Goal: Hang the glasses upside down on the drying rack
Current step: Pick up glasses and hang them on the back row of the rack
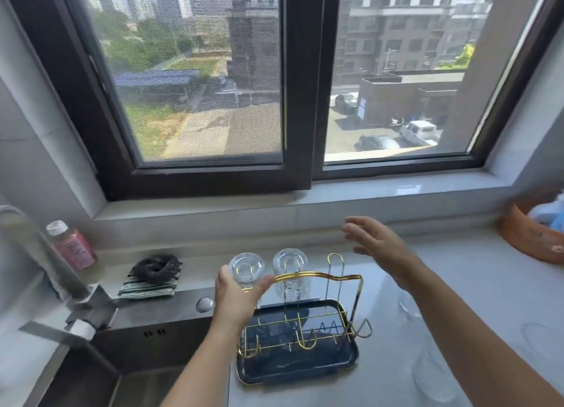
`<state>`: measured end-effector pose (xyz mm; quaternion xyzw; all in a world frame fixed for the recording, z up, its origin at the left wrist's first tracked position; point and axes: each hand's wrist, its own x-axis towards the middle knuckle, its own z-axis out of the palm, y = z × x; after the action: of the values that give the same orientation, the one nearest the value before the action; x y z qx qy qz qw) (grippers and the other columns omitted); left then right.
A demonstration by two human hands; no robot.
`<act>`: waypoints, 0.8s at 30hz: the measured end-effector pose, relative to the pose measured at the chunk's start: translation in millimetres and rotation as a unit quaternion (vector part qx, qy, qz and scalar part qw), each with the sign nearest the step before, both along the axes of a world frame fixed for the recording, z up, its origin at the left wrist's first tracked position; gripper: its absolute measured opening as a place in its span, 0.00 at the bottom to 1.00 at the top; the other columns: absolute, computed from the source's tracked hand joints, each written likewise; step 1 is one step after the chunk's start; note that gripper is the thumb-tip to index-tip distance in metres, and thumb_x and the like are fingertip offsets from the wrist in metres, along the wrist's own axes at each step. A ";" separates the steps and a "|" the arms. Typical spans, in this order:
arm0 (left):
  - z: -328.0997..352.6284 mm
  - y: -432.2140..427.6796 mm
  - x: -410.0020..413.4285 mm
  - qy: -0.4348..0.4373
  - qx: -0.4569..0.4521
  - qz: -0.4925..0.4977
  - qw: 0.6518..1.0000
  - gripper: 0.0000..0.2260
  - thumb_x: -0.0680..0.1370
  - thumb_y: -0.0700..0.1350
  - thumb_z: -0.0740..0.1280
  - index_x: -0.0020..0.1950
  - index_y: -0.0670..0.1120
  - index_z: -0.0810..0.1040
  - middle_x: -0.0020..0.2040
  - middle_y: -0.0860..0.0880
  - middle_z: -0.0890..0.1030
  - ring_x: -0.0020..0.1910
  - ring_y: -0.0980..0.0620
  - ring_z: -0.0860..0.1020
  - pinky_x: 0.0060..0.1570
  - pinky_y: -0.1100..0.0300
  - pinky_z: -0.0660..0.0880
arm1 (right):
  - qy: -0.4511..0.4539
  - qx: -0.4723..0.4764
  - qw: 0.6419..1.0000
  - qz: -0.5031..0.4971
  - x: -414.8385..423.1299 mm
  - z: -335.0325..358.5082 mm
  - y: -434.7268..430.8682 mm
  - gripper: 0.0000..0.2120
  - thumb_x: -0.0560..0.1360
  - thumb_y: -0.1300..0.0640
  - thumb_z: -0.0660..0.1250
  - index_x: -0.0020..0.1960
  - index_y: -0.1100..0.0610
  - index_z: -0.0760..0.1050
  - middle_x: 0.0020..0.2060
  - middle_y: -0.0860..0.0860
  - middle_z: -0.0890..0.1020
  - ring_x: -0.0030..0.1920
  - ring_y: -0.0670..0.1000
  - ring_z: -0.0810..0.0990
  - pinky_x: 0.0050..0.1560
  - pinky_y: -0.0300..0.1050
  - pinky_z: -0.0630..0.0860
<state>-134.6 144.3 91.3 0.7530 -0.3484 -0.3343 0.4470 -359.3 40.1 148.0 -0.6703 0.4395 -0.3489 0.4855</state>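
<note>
- Two clear glasses stood upside down on the drying rack (297, 330), toward its rear edge: the left glass (246, 269) at the rear left corner, the second glass (290, 272) just beside it on an upright wire prong.
- The left hand (236, 299) was wrapped around the side of the left glass, fingers curled across its wall, thumb behind.
- Judged by looks, the glass was light, rigid, smooth and probably wet, so slippery and breakable; a hold around the mid-wall seemed safest, keeping the rim free to slide down the prong.
- One bare prong (335, 272) rose at the rear right; faint outlines of more glasses (439, 373) lay on the countertop (457, 269) to the right of the rack, too blurred to count.
- The right hand (375, 244) hovered above the counter behind the rack, fingers spread wide, holding nothing.
- The rack was thin gold wire with a curved top rail, set in a dark, glossy rectangular tray (351, 354) with rounded corners.
- It sat at the counter's left edge, touching the steel sink (137, 361); behind the sink lay a dark scrubber (155, 267) on a striped cloth and a pink bottle (73, 248).
</note>
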 end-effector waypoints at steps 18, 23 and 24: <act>-16.7 -102.0 -289.3 -0.382 0.041 -0.378 0.843 0.30 0.73 0.46 0.67 0.70 0.41 0.56 0.71 0.39 0.62 0.67 0.38 0.63 0.63 0.45 0.64 | -0.251 0.107 0.949 -0.156 -181.7 -50.1 5.2 0.13 0.79 0.56 0.52 0.52 0.59 0.74 0.46 0.54 0.82 0.46 0.50 0.82 0.45 0.40 0.80; -56.0 -139.5 -303.8 -0.347 0.134 -0.380 0.847 0.37 0.73 0.48 0.69 0.74 0.49 0.48 0.77 0.41 0.47 0.72 0.33 0.51 0.67 0.38 0.61 | -0.208 0.143 0.958 -0.132 -198.4 -77.0 -15.2 0.12 0.79 0.57 0.53 0.50 0.58 0.75 0.40 0.50 0.84 0.37 0.42 0.83 0.35 0.32 0.78; -57.7 -141.6 -305.1 -0.348 0.129 -0.372 0.851 0.35 0.73 0.46 0.68 0.73 0.48 0.51 0.76 0.40 0.50 0.70 0.33 0.55 0.65 0.39 0.64 | -0.196 0.148 0.961 -0.130 -200.4 -81.2 -18.9 0.12 0.79 0.57 0.53 0.49 0.57 0.75 0.39 0.48 0.85 0.37 0.43 0.83 0.36 0.33 0.78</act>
<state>-439.7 2.8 33.6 0.6854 -0.6887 -0.2337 0.0376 -559.7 21.2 66.8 -0.4466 0.4661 -0.4649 0.6059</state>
